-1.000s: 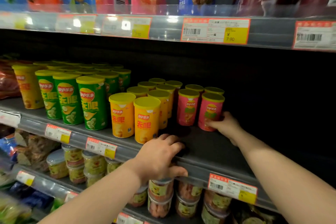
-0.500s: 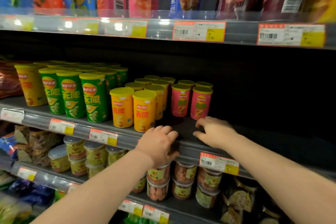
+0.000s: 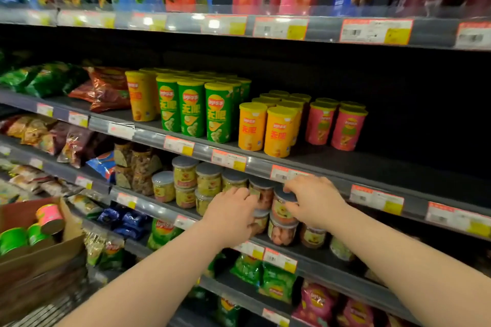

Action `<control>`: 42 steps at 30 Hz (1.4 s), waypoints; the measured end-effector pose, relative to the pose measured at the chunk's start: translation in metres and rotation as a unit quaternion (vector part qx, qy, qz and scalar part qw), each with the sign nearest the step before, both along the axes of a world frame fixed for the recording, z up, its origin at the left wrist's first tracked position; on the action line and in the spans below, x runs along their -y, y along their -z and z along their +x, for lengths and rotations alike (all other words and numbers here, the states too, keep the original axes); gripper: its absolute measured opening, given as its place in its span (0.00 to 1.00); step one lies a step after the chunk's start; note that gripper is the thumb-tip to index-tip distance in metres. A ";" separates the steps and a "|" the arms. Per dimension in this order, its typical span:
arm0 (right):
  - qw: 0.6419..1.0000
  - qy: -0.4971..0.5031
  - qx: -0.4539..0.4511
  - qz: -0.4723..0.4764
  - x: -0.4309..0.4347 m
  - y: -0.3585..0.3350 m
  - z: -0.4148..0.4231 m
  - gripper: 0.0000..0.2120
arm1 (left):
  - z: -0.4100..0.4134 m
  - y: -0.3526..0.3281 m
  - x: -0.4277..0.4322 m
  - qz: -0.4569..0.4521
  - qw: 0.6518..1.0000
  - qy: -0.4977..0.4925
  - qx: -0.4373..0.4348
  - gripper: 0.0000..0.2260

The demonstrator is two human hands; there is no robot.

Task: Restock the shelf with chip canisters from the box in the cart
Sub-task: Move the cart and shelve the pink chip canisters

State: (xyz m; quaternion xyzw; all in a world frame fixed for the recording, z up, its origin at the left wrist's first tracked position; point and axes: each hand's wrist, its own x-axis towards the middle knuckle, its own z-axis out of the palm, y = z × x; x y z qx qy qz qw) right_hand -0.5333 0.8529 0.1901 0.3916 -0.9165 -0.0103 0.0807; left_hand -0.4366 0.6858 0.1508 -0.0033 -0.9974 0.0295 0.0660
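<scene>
Shelf (image 3: 372,167): four pink canisters (image 3: 348,129) (front two clearest); both hands (image 3: 231,216) empty.

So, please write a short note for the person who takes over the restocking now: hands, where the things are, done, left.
Left hand and right hand: both empty, in front of the clear tubs one shelf below the canisters.
Pink canisters: four stand at the right end of the row, beside the yellow canisters.
Box, lower left: still holds a pink can and green cans.
Left: fill the bare shelf to the right of the pink ones.
</scene>
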 end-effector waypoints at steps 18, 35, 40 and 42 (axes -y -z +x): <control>0.963 -0.198 0.135 0.121 0.199 0.102 0.216 0.19 | 0.273 0.083 0.134 0.072 0.954 -0.263 0.122 0.19; 0.905 -0.339 0.164 0.201 0.359 0.155 0.271 0.19 | 0.347 0.131 0.234 0.141 0.871 -0.446 0.153 0.19; 0.891 -0.357 0.187 0.207 0.418 0.166 0.244 0.22 | 0.323 0.136 0.287 0.154 0.852 -0.468 0.174 0.19; 0.890 -0.359 0.188 0.208 0.438 0.168 0.228 0.22 | 0.310 0.138 0.307 0.159 0.846 -0.475 0.182 0.19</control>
